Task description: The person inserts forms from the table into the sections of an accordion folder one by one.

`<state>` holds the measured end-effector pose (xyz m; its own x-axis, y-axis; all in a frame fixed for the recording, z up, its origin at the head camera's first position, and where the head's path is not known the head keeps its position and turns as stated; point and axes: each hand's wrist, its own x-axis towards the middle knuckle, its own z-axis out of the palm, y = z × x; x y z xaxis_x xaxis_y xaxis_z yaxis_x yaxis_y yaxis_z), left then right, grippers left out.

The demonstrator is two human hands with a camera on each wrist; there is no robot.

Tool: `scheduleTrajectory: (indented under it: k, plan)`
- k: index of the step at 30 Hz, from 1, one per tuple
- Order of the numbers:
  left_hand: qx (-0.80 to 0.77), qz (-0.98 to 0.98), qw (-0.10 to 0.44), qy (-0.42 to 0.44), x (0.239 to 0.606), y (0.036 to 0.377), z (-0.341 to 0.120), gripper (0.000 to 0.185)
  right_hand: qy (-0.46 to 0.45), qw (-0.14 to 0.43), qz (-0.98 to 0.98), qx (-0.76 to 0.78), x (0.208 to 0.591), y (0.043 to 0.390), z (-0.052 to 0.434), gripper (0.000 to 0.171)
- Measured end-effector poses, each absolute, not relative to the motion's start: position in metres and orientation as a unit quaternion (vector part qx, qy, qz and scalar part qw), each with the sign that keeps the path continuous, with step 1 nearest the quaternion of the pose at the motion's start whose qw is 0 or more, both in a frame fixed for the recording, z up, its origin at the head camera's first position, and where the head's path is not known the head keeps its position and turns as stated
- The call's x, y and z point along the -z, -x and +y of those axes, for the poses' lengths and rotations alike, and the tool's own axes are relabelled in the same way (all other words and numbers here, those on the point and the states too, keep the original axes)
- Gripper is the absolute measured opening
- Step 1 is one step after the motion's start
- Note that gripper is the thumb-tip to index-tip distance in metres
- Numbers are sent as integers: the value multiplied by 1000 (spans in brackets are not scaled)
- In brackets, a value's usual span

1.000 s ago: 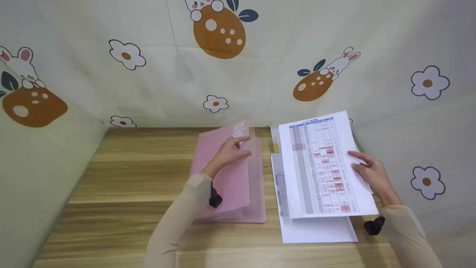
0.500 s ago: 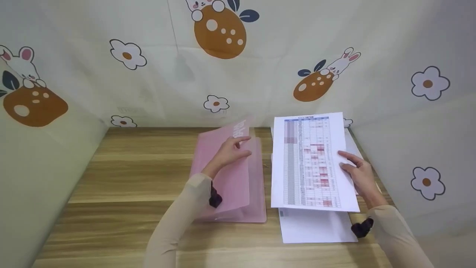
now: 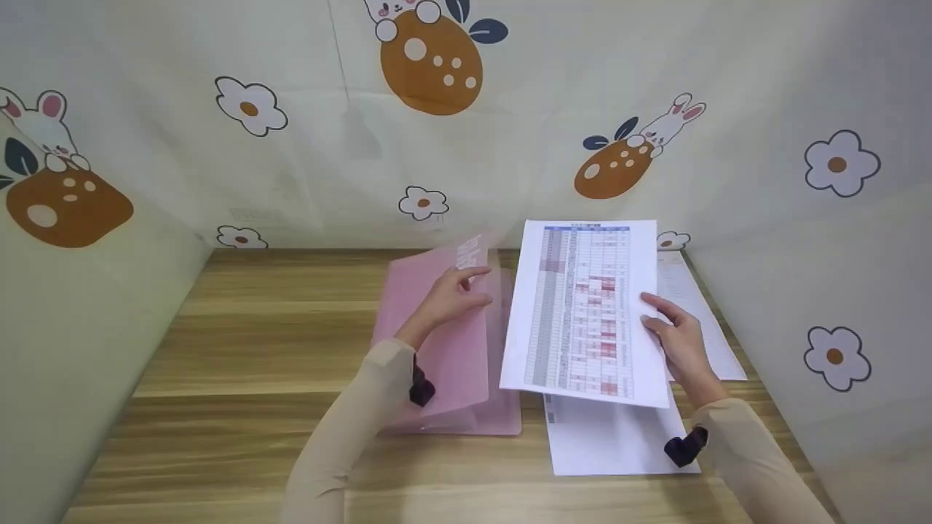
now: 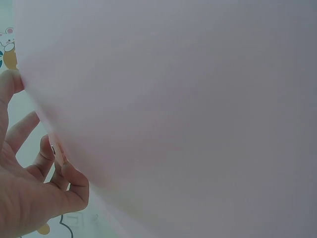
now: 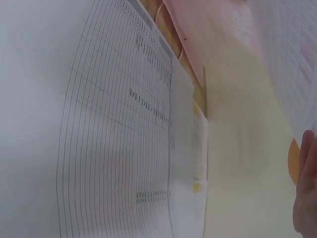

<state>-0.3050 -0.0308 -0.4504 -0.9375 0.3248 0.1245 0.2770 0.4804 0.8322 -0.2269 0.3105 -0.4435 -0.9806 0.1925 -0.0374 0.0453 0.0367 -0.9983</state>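
Pink folder in left hand, one printed sheet in right hand

Bare wooden desk lies open left of the raised pink folder cover; on the right, a held printed sheet and paper stack crowd toward the curtain wall.

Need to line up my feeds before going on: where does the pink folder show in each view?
Head: pink folder left of centre on the table, cover lifted by the left hand.
Left wrist: its pale pink cover fills most of the picture.
Right wrist: a pink strip at top centre.
Shared landmark: the cream printed backdrop.
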Motion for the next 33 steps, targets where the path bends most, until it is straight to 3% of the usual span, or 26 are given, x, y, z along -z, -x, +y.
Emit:
scheduleTrajectory:
  k: [33]
  plan:
    - [-479,861,24,-170,449,303,-31,50,107,97,-707,-692,438,230,297,40]
